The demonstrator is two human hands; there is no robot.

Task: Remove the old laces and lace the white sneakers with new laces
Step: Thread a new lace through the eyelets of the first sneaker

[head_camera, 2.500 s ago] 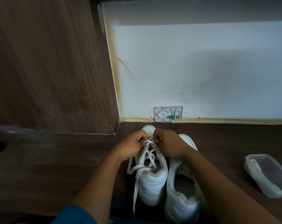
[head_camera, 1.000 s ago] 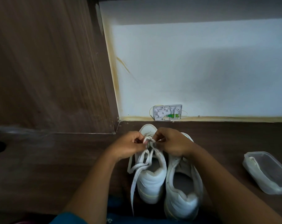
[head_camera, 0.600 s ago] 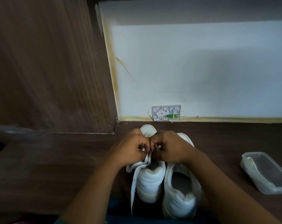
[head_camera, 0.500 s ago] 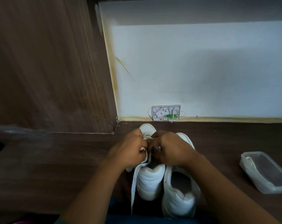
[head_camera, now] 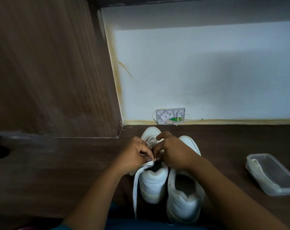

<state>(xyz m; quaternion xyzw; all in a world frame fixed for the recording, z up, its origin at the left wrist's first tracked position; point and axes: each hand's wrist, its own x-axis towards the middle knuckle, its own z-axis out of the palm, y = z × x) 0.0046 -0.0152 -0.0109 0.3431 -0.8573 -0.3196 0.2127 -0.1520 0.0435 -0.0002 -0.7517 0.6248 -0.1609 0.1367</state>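
Two white sneakers stand side by side on the dark wooden surface, heels toward me. Over the tongue of the left sneaker, my left hand pinches a white lace whose loose end hangs down past the heel. My right hand has its fingers curled at the same spot, pinching the lace at the eyelets. The hands hide most of the lacing. The right sneaker shows an open collar with no lace visible.
A clear plastic container with something pale inside sits at the right. A wooden cabinet side rises at the left. A white wall with a small open socket box stands behind the shoes.
The loose lace loops over the left sneaker have been drawn tight. Both hands have come together and moved down toward the tongue of the shoe.
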